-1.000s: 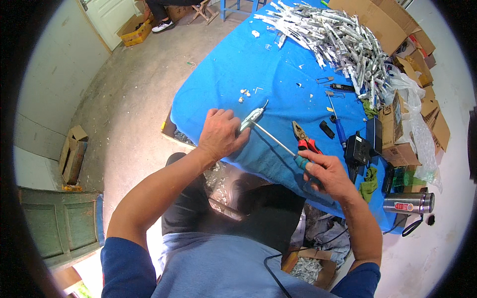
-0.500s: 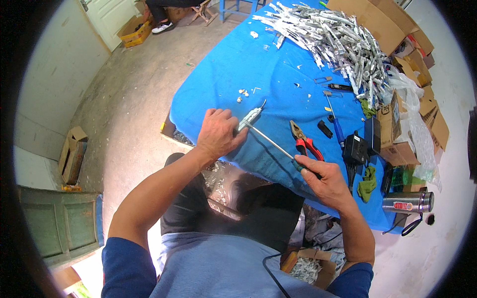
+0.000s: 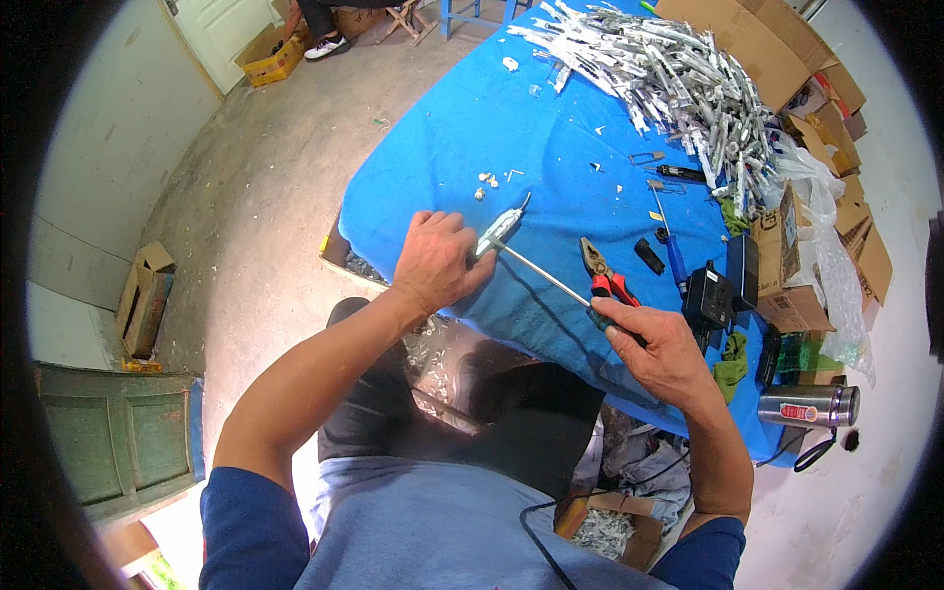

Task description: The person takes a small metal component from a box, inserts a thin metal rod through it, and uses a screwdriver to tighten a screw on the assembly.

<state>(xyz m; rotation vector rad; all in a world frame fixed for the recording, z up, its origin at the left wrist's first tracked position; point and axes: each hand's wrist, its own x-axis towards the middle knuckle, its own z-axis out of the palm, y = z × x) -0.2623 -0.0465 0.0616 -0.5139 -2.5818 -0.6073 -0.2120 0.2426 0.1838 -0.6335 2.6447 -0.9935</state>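
Observation:
My left hand (image 3: 436, 258) is closed around a slim white-and-grey piece (image 3: 503, 224) and holds it down on the blue cloth (image 3: 423, 167). A thin curved tip sticks out of the piece's far end; its near end is hidden under my fingers. In my right hand (image 3: 657, 346) is a screwdriver (image 3: 546, 275) with a dark handle and a long metal shaft. The shaft slants to the left, and its tip meets the piece just beside my left fingers. Pliers (image 3: 605, 270) with red-and-black handles lie near my right hand.
A large heap of similar slim pieces (image 3: 678, 84) covers the table's far right. Right of the pliers lie a blue-handled screwdriver (image 3: 675, 258) and black adapters (image 3: 710, 295). Cardboard boxes (image 3: 787, 261) and a metal flask (image 3: 808, 404) line the right edge. Small bits (image 3: 484, 185) lie beyond my left hand.
My right hand and the screwdriver handle have shifted slightly to the right, with the tip still at the slim piece. My left hand keeps its hold. The whole view has moved a little.

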